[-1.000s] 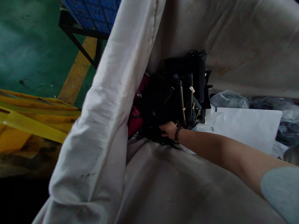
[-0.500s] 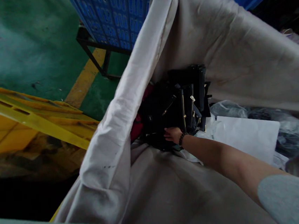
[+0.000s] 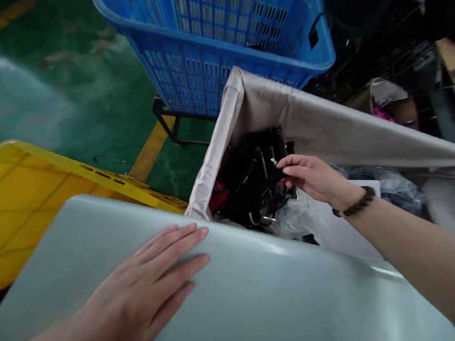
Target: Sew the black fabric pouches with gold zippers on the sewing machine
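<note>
Pouches (image 3: 266,167), black with gold-coloured zips, lie heaped in the left end of a cloth-lined bin (image 3: 305,98), below its far left corner; some stand on edge, others are tangled in shadow. Something dark red (image 3: 217,190) shows beside them, against the bin's left wall. The right hand (image 3: 312,175), a dark beaded bracelet (image 3: 355,201) at its wrist, reaches over the bin, thumb and forefinger drawn together at the pouches. A metal zip pull (image 3: 274,161) shows just beside the fingertips; I cannot tell whether the hand pinches that, a pouch or nothing. The left hand (image 3: 142,291) lies palm down on a pale worktop (image 3: 284,304), fingers extended and slightly spread, their tips near its far edge. Right of the pouches, clear plastic (image 3: 397,181) and a white sheet (image 3: 339,226) lie in the bin. Beyond its far left corner, a blue basket (image 3: 218,40) sits on a black stand (image 3: 192,141). A yellow crate (image 3: 43,177) stands past the worktop's far left corner.
</note>
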`<state>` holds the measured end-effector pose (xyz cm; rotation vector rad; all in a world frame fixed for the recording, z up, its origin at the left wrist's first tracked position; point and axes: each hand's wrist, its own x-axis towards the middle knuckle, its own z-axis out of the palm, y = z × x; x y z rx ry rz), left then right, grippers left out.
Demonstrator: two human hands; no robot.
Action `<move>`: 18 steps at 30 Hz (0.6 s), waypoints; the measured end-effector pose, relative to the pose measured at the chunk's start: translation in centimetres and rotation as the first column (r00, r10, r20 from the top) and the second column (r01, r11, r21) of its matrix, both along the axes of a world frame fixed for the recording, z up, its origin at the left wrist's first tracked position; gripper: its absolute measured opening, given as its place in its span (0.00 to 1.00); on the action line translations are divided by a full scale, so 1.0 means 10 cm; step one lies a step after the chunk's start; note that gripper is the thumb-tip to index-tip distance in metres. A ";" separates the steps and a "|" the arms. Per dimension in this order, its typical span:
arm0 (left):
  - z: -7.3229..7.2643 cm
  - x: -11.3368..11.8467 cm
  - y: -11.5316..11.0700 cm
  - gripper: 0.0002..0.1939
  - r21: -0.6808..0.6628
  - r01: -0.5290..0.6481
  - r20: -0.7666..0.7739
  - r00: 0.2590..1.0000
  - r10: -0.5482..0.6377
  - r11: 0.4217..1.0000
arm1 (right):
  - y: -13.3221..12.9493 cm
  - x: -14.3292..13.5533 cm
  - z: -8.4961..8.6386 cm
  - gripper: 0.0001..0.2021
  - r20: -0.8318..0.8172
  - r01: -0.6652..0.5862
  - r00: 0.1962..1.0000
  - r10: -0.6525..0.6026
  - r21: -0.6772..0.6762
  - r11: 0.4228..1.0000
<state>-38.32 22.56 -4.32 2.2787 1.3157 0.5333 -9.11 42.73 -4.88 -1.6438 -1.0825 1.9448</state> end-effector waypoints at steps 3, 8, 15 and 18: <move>0.21 0.10 0.20 0.16 -0.013 0.039 -0.021 0.999 -0.040 0.999 | -0.12 0.07 0.74 0.06 -0.076 0.023 0.997 -0.010 0.176 0.984; 0.99 0.57 0.44 0.27 0.091 -0.014 0.138 0.990 0.001 0.996 | -0.53 0.08 1.62 0.05 -0.205 0.169 0.972 -0.114 0.278 0.946; 1.79 1.13 0.33 0.15 0.405 -0.058 0.284 0.957 -0.065 0.912 | -1.07 0.04 2.24 0.05 -0.460 0.362 0.858 -0.228 0.226 0.904; 1.93 1.11 0.22 0.09 0.497 -0.106 0.288 0.956 -0.049 0.861 | -1.35 0.00 2.39 0.11 -0.524 0.332 0.835 -0.167 0.238 0.913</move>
